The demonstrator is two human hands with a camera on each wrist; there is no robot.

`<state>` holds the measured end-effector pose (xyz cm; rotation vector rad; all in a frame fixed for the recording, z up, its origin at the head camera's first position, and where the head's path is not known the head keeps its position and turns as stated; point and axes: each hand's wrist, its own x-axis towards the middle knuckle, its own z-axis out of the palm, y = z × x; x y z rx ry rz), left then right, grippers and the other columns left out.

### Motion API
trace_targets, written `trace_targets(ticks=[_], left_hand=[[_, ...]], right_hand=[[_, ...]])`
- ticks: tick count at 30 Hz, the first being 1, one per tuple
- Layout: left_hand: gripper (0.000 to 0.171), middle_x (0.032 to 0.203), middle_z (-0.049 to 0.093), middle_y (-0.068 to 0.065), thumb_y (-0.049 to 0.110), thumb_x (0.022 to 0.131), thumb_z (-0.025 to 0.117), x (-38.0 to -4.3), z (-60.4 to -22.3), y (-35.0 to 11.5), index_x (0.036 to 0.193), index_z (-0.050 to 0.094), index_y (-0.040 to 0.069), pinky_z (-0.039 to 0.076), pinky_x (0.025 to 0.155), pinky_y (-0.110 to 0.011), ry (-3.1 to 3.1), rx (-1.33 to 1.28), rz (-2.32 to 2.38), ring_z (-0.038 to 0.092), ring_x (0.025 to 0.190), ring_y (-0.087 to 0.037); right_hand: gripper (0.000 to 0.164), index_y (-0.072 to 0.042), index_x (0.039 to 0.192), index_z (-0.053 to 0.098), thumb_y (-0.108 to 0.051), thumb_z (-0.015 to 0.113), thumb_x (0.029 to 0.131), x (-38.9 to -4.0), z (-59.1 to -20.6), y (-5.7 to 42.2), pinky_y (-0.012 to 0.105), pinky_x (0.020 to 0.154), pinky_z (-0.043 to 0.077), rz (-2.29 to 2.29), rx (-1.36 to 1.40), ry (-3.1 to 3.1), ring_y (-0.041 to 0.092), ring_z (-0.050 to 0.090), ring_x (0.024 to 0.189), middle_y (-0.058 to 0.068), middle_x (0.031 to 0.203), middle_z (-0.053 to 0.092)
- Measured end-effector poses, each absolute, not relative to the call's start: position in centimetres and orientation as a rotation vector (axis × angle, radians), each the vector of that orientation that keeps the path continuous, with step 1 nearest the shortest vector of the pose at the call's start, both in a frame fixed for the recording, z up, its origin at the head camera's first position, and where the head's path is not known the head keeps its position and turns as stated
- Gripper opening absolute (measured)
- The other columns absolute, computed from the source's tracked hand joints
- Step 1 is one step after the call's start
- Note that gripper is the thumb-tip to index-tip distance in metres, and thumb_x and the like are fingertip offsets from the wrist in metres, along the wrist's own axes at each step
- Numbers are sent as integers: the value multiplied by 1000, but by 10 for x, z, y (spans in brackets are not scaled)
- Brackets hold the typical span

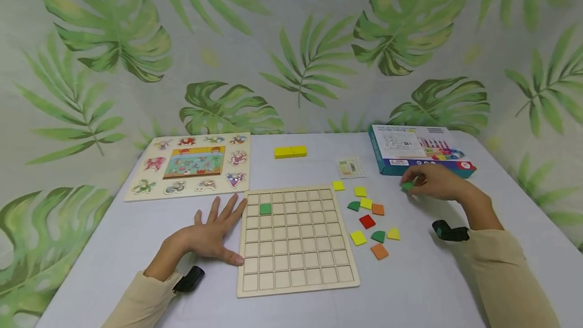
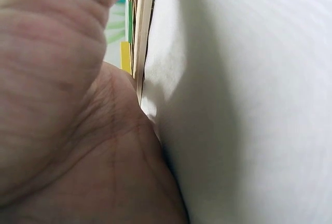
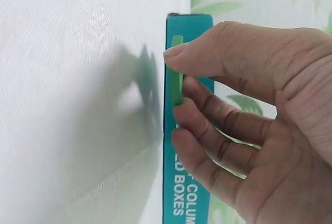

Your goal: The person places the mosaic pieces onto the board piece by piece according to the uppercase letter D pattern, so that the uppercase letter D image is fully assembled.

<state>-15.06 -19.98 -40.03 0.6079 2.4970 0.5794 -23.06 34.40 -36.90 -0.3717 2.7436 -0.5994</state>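
Note:
Between thumb and fingers my right hand (image 1: 430, 182) pinches a small green tile (image 3: 177, 73), held just above the table near the teal box. My left hand (image 1: 211, 234) lies with spread fingers at the left edge of a wooden grid board (image 1: 300, 242), thumb and fingertips touching its side. One green square tile (image 1: 265, 209) sits in a cell of the second row, second column. Right of the board lie loose tiles: several yellow squares (image 1: 358, 238), a red square (image 1: 367, 221), orange squares (image 1: 379, 251) and green quarter-circles (image 1: 378, 236).
A small printed pattern card (image 1: 350, 167) lies beyond the loose tiles. The teal box (image 1: 419, 151) stands at the back right. A yellow block (image 1: 290, 152) is behind the board, and a sea-animal puzzle board (image 1: 152, 186) lies at the back left.

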Motion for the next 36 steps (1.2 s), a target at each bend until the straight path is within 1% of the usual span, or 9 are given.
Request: trace_targets(ticks=[5,10,17,20,24,29,36], left_hand=[[136,166,-22,-14,65,70,80,-151,-400,-200,162,-8,16,-14,102,-82,2506,593,575,-30,145,-50],[135,166,-22,-15,63,71,81,-151,-397,-199,161,-8,16,-14,101,-83,2498,603,589,-29,145,-51],[135,166,-23,-15,62,72,81,-150,-398,-197,161,-8,15,-12,101,-83,2494,610,581,-29,145,-52],[135,166,-22,-15,62,71,82,-150,-398,-197,161,-7,15,-12,101,-83,2497,604,576,-28,145,-52],[135,166,-21,-16,61,71,82,-148,-396,-196,161,-7,14,-12,101,-83,2497,605,580,-28,145,-52],[135,166,-21,-17,60,71,83,-148,-395,-196,161,-6,13,-13,101,-83,2497,612,590,-28,145,-53],[135,166,-20,-16,62,70,82,-148,-398,-197,162,-5,15,-12,101,-83,2508,604,577,-27,145,-53]], right_hand=[[25,-11,112,70,-18,76,89,-232,-365,336,42,85,57,-597,-397,2748,23,61,97,6,110,69],[25,-10,110,69,-18,77,88,-230,-362,324,43,86,57,-587,-445,2769,23,61,97,6,109,69],[24,-8,109,70,-15,77,87,-225,-358,291,46,89,55,-578,-544,2764,23,62,97,5,107,69],[24,-8,109,69,-13,77,87,-224,-356,277,45,89,55,-590,-561,2746,24,62,98,5,106,69],[25,-9,110,69,-13,76,86,-224,-354,261,45,89,55,-590,-595,2733,25,62,101,3,107,69],[21,-10,109,69,-11,73,88,-226,-354,242,48,92,53,-594,-675,2727,25,62,102,2,108,69],[22,-11,109,69,-9,72,88,-229,-353,212,47,94,52,-605,-734,2696,24,60,103,1,108,68]])
